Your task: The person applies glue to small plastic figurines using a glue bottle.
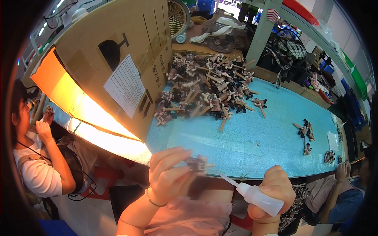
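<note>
In my left hand (166,175), between thumb and fingers, is a small toy figure (200,165) with a greyish-brown body and a pale part sticking out to the right. Motion blurs its details. My right hand (278,188) is wrapped round a white squeeze bottle (256,197). The bottle tilts so that its thin nozzle points up and left, toward the figure but apart from it. Both hands are at the near edge of the blue work table (189,143). Beyond them lies a big heap of similar figures (210,84), many with flat tan sticks.
A tall cardboard box (122,59) walls off the left, its inner side lit orange. Several loose figures (305,131) lie at the right. A fan (178,21) stands behind the box. Co-workers sit at left (41,173) and right (342,196). A grey post (262,35) rises at the back.
</note>
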Tool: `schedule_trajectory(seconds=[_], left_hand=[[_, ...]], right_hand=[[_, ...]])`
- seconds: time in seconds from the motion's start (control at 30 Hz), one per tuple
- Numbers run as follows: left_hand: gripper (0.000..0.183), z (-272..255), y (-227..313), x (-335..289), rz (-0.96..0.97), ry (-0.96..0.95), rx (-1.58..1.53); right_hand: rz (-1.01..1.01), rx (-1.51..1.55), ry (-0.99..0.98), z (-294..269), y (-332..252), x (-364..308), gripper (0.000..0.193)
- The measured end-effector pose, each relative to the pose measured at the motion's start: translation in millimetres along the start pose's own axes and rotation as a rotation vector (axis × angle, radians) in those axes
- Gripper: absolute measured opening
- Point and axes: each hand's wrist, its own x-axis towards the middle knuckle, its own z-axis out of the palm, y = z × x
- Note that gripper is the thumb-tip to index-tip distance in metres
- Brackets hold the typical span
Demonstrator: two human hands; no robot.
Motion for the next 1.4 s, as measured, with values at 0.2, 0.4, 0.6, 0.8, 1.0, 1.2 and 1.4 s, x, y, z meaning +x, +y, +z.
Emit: schedule_trajectory(seconds=[0.2, 0.4, 0.6, 0.8, 1.0, 1.2, 1.4], left_hand=[[0.046, 0.6, -0.7, -0.3, -0.012, -0.006, -0.013], [0.047, 2.0, 0.7, -0.2, -0.027, -0.003, -0.042], [0.045, 1.1, -2.8, -3.5, -0.03, -0.01, -0.076], [0.043, 4.7, -4.1, -9.4, -0.141, -0.018, -0.243], [0.038, 6.5, 0.9, -11.0, -0.297, -0.001, -0.49], [0.033, 7.5, 5.0, -8.1, -0.397, 0.011, -0.624], [0.033, 8.2, 8.3, -4.8, -0.41, 0.018, -0.658]], right_hand=[[0.034, 0.03, 0.059, 0.5, -4.4, -1.2, 0.053], [0.033, 0.04, 0.105, 2.0, -4.7, -1.9, 0.053], [0.019, 0.049, 0.054, -0.2, -2.0, -2.7, 0.054], [0.032, 0.069, 0.093, 2.3, -3.0, -2.4, 0.053], [0.033, 0.084, 0.136, 2.5, -3.0, -2.7, 0.054], [0.033, 0.103, 0.126, 5.0, 0.9, -1.2, 0.055], [0.025, 0.093, 0.108, 4.8, 0.8, -1.8, 0.054]])
